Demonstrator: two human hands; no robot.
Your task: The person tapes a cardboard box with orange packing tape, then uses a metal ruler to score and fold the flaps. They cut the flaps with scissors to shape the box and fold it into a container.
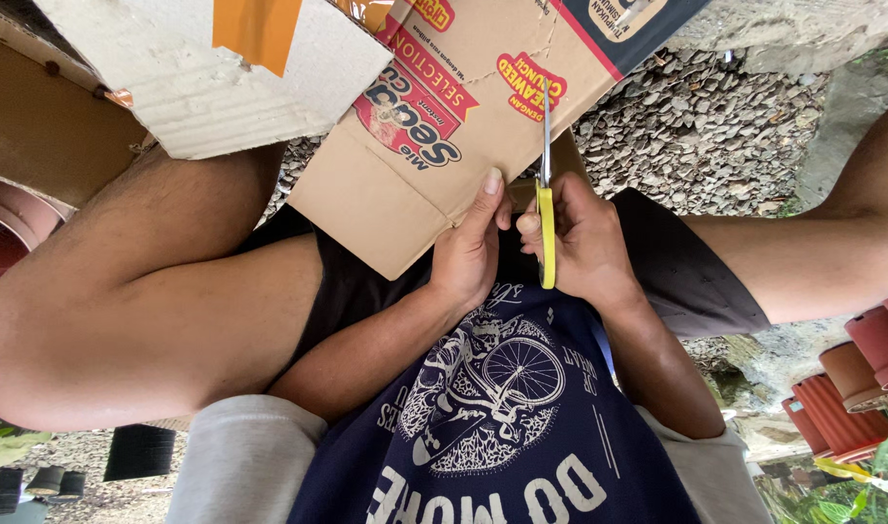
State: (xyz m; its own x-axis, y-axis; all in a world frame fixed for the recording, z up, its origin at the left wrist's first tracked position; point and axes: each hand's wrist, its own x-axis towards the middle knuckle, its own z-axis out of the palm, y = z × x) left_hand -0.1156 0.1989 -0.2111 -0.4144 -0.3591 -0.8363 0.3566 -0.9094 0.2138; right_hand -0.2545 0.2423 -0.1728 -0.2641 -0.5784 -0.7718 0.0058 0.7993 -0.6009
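A flat brown cardboard box panel [395, 184] with red printed labels lies across my lap, reaching toward the top of the view. My left hand [468, 254] grips its near edge, thumb pressed on the top face. My right hand [587, 243] is closed on scissors with yellow handles [547, 238]. Their metal blades [545, 136] point away from me and sit in a cut in the cardboard, just right of my left thumb. The two hands are almost touching.
A second, pale cardboard piece [211, 87] with orange tape lies over my left knee. Grey gravel ground [696, 136] spreads beyond. Terracotta pots [851, 388] stack at the right, black pots [138, 451] sit lower left, and a reddish pot [2, 238] is at the left edge.
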